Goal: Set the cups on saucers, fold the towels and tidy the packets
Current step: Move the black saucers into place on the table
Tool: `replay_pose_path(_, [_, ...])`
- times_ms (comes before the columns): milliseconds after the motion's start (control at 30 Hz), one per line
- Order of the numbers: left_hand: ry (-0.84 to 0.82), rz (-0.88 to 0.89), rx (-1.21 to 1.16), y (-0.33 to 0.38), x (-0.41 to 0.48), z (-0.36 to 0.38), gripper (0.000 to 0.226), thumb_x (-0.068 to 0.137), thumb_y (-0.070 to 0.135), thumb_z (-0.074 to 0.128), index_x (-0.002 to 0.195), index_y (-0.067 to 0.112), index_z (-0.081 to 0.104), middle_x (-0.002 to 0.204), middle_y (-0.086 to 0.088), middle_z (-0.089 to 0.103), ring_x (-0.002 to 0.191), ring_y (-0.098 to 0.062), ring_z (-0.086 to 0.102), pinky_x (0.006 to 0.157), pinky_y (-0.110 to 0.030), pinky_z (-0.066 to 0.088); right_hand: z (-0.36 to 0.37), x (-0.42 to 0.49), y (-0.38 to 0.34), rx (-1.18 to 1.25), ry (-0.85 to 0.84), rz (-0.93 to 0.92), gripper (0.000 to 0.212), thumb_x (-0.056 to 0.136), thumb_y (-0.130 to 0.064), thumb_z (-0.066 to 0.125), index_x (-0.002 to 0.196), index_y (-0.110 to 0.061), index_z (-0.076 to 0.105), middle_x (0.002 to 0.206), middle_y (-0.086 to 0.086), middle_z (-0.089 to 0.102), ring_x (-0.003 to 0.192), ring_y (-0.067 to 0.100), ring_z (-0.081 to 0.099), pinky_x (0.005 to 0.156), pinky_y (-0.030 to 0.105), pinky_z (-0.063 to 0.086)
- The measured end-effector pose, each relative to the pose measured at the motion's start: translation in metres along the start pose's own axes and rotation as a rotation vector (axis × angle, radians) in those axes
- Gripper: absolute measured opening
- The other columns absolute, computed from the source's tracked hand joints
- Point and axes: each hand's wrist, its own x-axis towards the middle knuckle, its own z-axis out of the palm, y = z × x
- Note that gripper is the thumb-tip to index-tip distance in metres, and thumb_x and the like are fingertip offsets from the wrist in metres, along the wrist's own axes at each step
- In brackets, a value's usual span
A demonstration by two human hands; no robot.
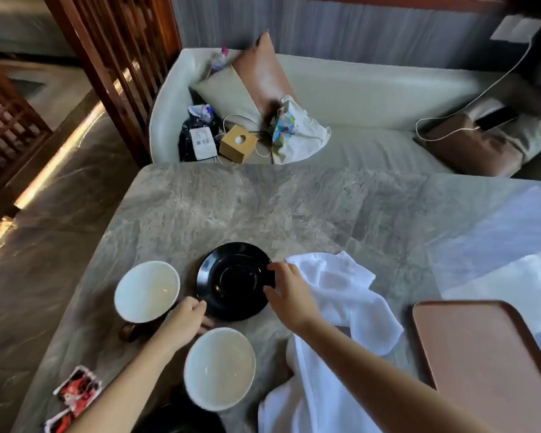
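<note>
A black saucer (231, 281) lies on the grey marble table (263, 201). My right hand (289, 292) pinches the saucer's right rim. My left hand (189, 317) grips its lower left rim, next to a white-lined brown cup (146, 290). A second white-lined cup (220, 368) stands nearer to me, with another black saucer (181, 417) partly hidden below it. A crumpled white towel (334, 310) lies right of the saucer, under my right forearm. Red and white packets (75, 392) lie at the table's lower left edge.
A brown tray (487, 364) sits at the right of the table. Beyond the table stands a pale sofa (372, 89) with cushions, a wooden tissue box (238, 144), bags and a charging cable. A wooden lattice screen (116, 57) stands at the left.
</note>
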Motion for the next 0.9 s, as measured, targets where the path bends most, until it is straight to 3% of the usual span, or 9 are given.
replay_pose_path(100, [-0.004, -0.023, 0.110, -0.002, 0.016, 0.005, 0.023, 0.099, 0.025, 0.034, 0.098, 0.005, 0.046, 0.082, -0.011, 0.071, 0.081, -0.026, 0.066, 0.084, -0.041, 0.051, 0.005, 0.013, 0.005, -0.161, -0.007, -0.086, 0.042, 0.087, -0.017, 0.059, 0.128, -0.020, 0.050, 0.129, 0.001, 0.051, 0.121, 0.022, 0.045, 0.105, 0.032, 0.036])
replay_pose_path(133, [-0.006, -0.042, 0.139, 0.000, 0.020, 0.006, 0.022, 0.099, 0.025, 0.034, 0.097, 0.006, 0.044, 0.078, -0.010, 0.071, 0.079, -0.026, 0.067, 0.081, -0.040, 0.052, 0.005, 0.016, 0.007, -0.196, -0.021, -0.110, 0.043, 0.087, -0.015, 0.058, 0.129, -0.021, 0.050, 0.129, 0.001, 0.053, 0.122, 0.022, 0.044, 0.108, 0.034, 0.034])
replay_pose_path(233, [-0.001, -0.075, 0.169, 0.005, 0.040, 0.010, 0.019, 0.100, 0.022, 0.029, 0.090, 0.008, 0.036, 0.060, -0.006, 0.068, 0.051, -0.020, 0.065, 0.045, -0.024, 0.043, 0.006, 0.026, 0.013, -0.301, -0.067, -0.208, 0.046, 0.086, -0.007, 0.056, 0.129, -0.023, 0.051, 0.129, -0.002, 0.055, 0.120, 0.023, 0.043, 0.107, 0.035, 0.035])
replay_pose_path(300, [0.011, -0.102, 0.138, 0.013, 0.055, 0.014, 0.018, 0.100, 0.022, 0.025, 0.093, 0.007, 0.032, 0.046, -0.002, 0.064, 0.035, -0.017, 0.058, 0.033, -0.017, 0.032, 0.005, 0.039, 0.014, -0.361, -0.043, -0.274, 0.048, 0.085, -0.002, 0.052, 0.128, -0.025, 0.051, 0.128, -0.002, 0.054, 0.117, 0.024, 0.043, 0.098, 0.037, 0.041])
replay_pose_path(400, [0.040, -0.108, 0.017, 0.027, 0.072, 0.021, 0.021, 0.101, 0.021, 0.022, 0.114, 0.004, 0.027, 0.050, -0.011, 0.061, 0.023, -0.016, 0.050, 0.026, -0.012, 0.025, 0.003, 0.062, 0.011, -0.399, -0.057, -0.321, 0.052, 0.083, 0.002, 0.048, 0.129, -0.022, 0.050, 0.135, 0.003, 0.046, 0.120, 0.027, 0.042, 0.095, 0.041, 0.043])
replay_pose_path(533, [0.078, -0.091, -0.057, 0.041, 0.086, 0.027, 0.038, 0.102, 0.020, 0.020, 0.134, 0.000, 0.016, 0.061, -0.016, 0.059, 0.021, -0.014, 0.048, 0.025, -0.009, 0.025, -0.009, 0.087, 0.009, -0.550, 0.024, -0.380, 0.061, 0.079, -0.007, 0.060, 0.134, -0.022, 0.039, 0.155, 0.004, 0.017, 0.130, 0.029, 0.028, 0.094, 0.045, 0.043])
replay_pose_path(633, [0.105, -0.069, -0.074, 0.052, 0.092, 0.029, 0.044, 0.102, 0.021, 0.022, 0.141, 0.004, 0.013, 0.061, -0.015, 0.061, 0.024, -0.012, 0.051, 0.025, -0.010, 0.028, -0.031, 0.106, 0.016, -0.711, 0.104, -0.268, 0.078, 0.073, -0.039, 0.072, 0.137, -0.019, 0.032, 0.149, 0.005, 0.029, 0.131, 0.028, 0.033, 0.100, 0.047, 0.035])
replay_pose_path(733, [0.116, -0.027, -0.083, 0.068, 0.096, 0.036, 0.044, 0.102, 0.021, 0.023, 0.142, 0.006, 0.013, 0.061, -0.014, 0.062, 0.027, -0.009, 0.053, 0.027, -0.012, 0.030, -0.055, 0.115, 0.037, -0.775, 0.108, -0.072, 0.063, 0.077, -0.065, 0.054, 0.121, -0.022, 0.050, 0.128, 0.005, 0.048, 0.123, 0.028, 0.039, 0.098, 0.045, 0.032])
replay_pose_path(900, [0.033, 0.028, -0.020, 0.094, 0.100, 0.056, 0.048, 0.102, 0.020, 0.022, 0.146, 0.009, 0.007, 0.060, -0.012, 0.060, 0.025, -0.006, 0.050, 0.028, -0.013, 0.028, -0.076, 0.102, 0.063, -0.407, 0.004, 0.130, 0.027, 0.085, -0.051, 0.052, 0.083, -0.025, 0.055, 0.101, 0.002, 0.059, 0.110, 0.027, 0.053, 0.075, 0.035, 0.041])
